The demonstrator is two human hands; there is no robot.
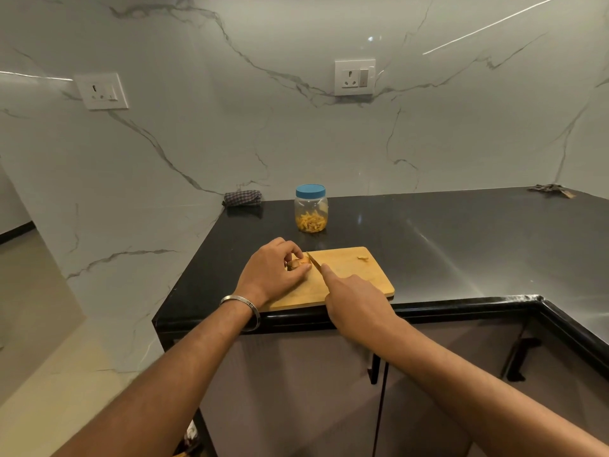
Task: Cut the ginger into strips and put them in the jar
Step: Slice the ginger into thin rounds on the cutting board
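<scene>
Left hand [275, 270] pins ginger [298, 262] on board [356, 282], steadying it; right hand [354, 300] grips knife [314, 260], forefinger along spine. Lidded jar [311, 208] waits behind.

A glossy black stone surface [461, 245] is backed by grey-veined white marble walls [263, 133]; white sockets [355, 77] are seen at twelve o'clock.
</scene>
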